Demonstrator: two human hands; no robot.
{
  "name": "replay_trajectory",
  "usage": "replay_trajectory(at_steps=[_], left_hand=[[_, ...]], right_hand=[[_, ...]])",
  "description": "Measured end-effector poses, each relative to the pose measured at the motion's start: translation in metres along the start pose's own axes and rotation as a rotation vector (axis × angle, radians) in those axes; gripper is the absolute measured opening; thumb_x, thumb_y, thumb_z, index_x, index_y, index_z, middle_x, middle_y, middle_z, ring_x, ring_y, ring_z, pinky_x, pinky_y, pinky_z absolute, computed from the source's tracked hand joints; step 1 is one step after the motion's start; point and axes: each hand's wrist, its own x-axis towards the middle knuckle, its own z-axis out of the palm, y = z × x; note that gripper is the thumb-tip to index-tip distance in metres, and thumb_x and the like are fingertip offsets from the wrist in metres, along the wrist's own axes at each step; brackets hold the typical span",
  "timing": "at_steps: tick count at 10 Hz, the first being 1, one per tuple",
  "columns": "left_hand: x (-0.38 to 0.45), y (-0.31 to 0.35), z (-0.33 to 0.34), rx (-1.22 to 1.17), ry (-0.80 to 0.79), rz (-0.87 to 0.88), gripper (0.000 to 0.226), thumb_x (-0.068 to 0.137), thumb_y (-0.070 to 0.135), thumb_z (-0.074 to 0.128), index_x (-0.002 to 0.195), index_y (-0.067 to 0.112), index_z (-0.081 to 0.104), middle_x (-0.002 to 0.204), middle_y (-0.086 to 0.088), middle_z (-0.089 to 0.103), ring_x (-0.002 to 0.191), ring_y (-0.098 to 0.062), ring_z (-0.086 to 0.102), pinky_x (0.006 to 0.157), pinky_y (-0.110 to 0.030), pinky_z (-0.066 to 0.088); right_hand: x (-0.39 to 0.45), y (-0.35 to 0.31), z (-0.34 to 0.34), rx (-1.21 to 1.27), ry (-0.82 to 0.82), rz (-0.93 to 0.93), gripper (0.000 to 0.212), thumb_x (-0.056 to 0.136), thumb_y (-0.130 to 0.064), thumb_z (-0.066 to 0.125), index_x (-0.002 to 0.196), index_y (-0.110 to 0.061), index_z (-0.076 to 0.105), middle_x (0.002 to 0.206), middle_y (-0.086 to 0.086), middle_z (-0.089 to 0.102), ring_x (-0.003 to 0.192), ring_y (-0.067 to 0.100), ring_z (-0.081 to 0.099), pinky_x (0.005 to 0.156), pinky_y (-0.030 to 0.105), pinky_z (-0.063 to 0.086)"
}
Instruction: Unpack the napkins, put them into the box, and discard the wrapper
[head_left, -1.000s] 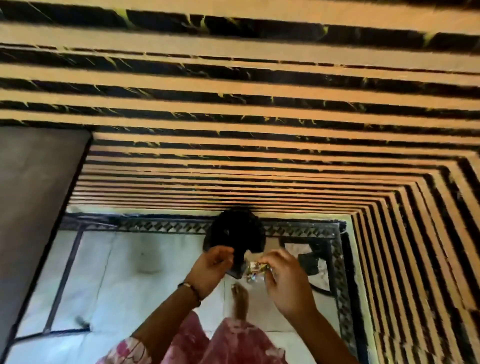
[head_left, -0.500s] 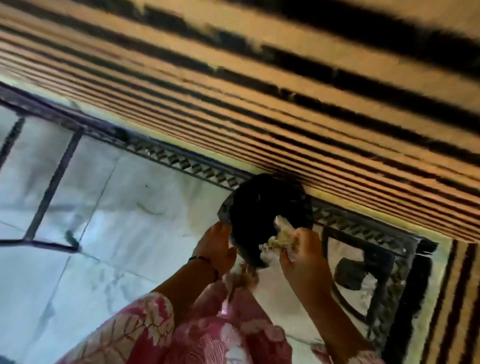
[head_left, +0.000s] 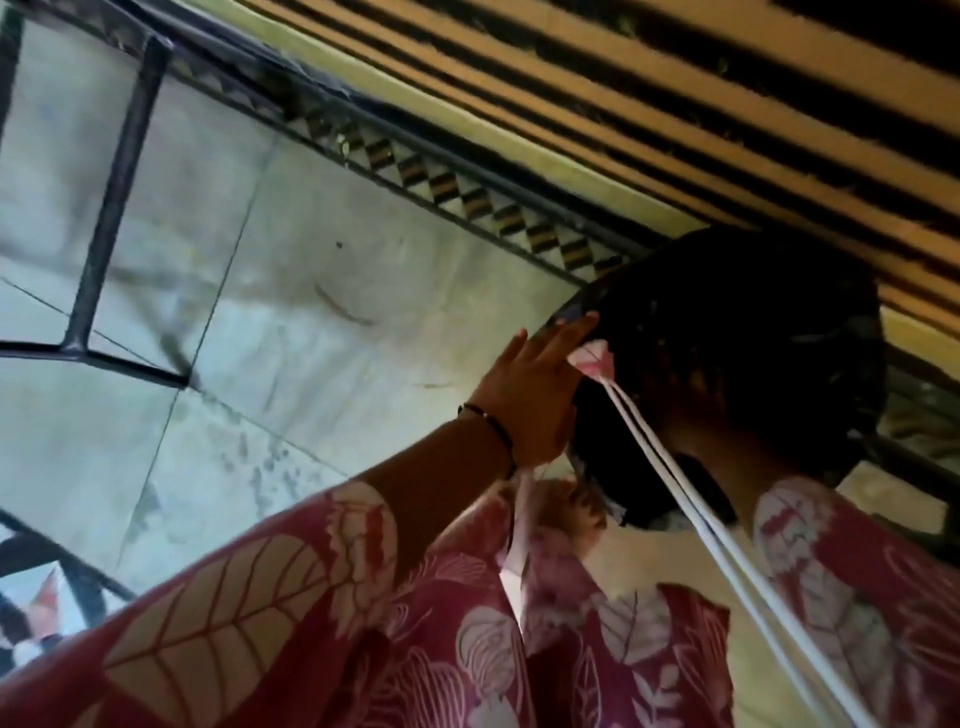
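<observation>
At right of centre: black bin (head_left: 737, 353), left hand (head_left: 530, 395) lying open-fingered against its rim.
Right hand: reaching inside, fingers hidden, grip unclear.
Wrapper: not showing; likely going into the bin.
Progress: seemingly finishing, discarding under way.
Napkins, box: unseen.

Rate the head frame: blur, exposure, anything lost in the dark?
Head view: motion blur throughout, worst on the striped wall and the metal frame; camera tilted. The black bin is an underexposed blob with no inner detail. Left hand lies flat on its edge, readable; right hand is lost in that darkness. Floor tiles evenly lit, no glare.
</observation>
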Motion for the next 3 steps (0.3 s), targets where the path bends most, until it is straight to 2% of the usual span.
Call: replay_trajectory(at_steps=[1, 2, 3], left_hand=[[-0.010, 0.004, -0.007, 0.024, -0.065, -0.054, 0.062, 0.090, 0.030, 0.047, 0.145, 0.022, 0.021, 0.158, 0.002, 0.000, 0.145, -0.018, 0.003, 0.118, -0.041, 0.001], [-0.030, 0.026, -0.032, -0.100, -0.099, -0.120, 0.074, 0.088, 0.029, 0.051, 0.147, 0.019, 0.007, 0.158, -0.002, 0.001, 0.145, -0.021, 0.004, 0.119, -0.042, 0.006], [-0.065, 0.064, -0.069, -0.261, -0.036, -0.166, 0.070, 0.088, 0.022, 0.051, 0.146, 0.013, 0.012, 0.157, -0.008, 0.010, 0.144, -0.025, 0.012, 0.119, -0.040, 0.012]], right_hand=[[-0.034, 0.000, -0.013, 0.034, 0.173, -0.038, 0.069, 0.092, -0.028, 0.039, 0.145, -0.036, -0.004, 0.158, 0.005, -0.007, 0.142, 0.042, -0.008, 0.113, 0.061, 0.001], [-0.098, -0.007, -0.043, 0.015, 0.387, -0.103, 0.084, 0.075, -0.007, 0.059, 0.145, -0.031, 0.019, 0.158, 0.008, 0.012, 0.141, 0.043, 0.010, 0.110, 0.059, 0.016], [-0.176, -0.014, -0.054, 0.193, 0.595, -0.167, 0.066, 0.068, -0.007, 0.061, 0.132, -0.020, 0.049, 0.140, 0.014, 0.049, 0.123, 0.045, 0.045, 0.097, 0.057, 0.042]])
